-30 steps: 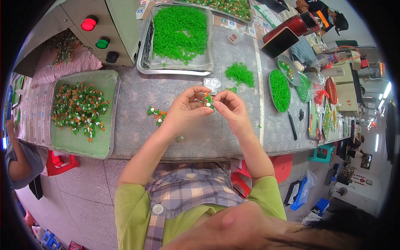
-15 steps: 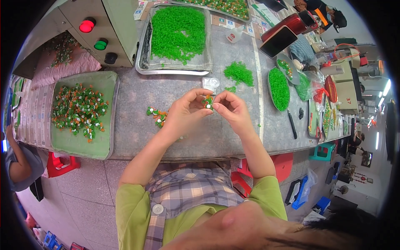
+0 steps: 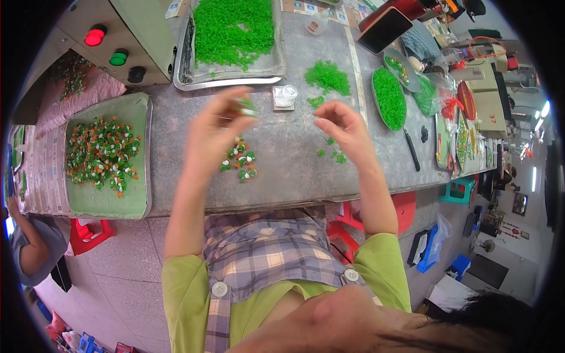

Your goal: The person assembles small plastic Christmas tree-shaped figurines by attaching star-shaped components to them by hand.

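Note:
My left hand [image 3: 210, 132], blurred by motion, is raised over the grey table. Its thumb and fingers pinch a small green, white and orange piece [image 3: 245, 107]. Just below that hand lies a loose cluster of similar small pieces [image 3: 242, 160]. My right hand [image 3: 348, 130] is apart from the left, its thumb and forefinger drawn together in a pinch. Whatever is between those tips is too small to make out. Near its palm lie a few bright green bits [image 3: 338, 157]. A small white round item on a square base [image 3: 284, 98] sits between the hands.
A metal tray [image 3: 229, 84] of green bits is at the back. On the left, a green tray [image 3: 136, 194] holds many tricoloured pieces. A green heap [image 3: 328, 76], an oval dish of green bits [image 3: 388, 99], a phone [image 3: 385, 30] and a black pen-like tool [image 3: 412, 150] are at right.
My hands were together on the small piece; now they are apart. The left has carried the piece leftward, and the right has moved slightly right. The view has shifted a little.

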Demonstrator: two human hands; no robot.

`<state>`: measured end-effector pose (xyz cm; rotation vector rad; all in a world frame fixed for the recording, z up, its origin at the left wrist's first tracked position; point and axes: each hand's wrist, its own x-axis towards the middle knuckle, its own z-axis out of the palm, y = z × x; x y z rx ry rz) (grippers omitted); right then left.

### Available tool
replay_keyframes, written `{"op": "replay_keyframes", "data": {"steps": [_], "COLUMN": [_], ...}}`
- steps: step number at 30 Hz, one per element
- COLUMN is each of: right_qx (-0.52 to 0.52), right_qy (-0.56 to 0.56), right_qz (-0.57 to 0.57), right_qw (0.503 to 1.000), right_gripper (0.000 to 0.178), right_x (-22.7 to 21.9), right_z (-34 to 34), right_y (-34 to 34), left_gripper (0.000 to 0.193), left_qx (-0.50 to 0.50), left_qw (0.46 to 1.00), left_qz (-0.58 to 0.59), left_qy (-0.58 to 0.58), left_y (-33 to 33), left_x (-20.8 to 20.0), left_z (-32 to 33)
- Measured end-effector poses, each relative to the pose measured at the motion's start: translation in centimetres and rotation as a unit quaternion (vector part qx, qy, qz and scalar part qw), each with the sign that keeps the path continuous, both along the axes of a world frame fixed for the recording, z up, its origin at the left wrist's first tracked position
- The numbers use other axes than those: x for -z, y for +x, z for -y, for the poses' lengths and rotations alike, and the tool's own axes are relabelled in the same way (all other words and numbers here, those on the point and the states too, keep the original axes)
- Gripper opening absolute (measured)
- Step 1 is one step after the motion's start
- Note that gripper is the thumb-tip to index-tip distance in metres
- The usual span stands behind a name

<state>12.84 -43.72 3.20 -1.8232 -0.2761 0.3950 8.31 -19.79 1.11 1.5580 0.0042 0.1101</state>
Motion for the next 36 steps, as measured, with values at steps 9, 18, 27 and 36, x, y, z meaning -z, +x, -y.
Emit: {"op": "replay_keyframes", "data": {"steps": [9,18,27,36], "right_qx": [-0.162,-0.146,-0.013,0.022], "right_qy": [-0.302,-0.366,-0.265,0.149], "right_qz": [0.174,0.286,0.205,-0.051], "right_qw": [0.923,0.874,0.942,0.987], "right_gripper": [0.01,0.009,0.008,0.009], "right_x": [0.7,1.3,0.9,-0.4], "right_z": [3.1,2.1,1.9,-0.9], "right_y": [-2.3,-1.9,-1.5,-1.8], "left_gripper": [0.041,0.021,0.018,0.019], "left_qx": [-0.404,0.039,0.068,0.053], "left_qw": [0.586,0.88,0.848,0.981], "left_qz": [-0.032,0.168,0.165,0.063], "left_qy": [0.701,0.442,0.499,0.178], "left_y": [-7.6,-7.0,-4.6,-1.6], "left_x": [-0.5,0.6,3.3,0.8], "left_z": [-18.5,-1.3,2.3,3.4]}}
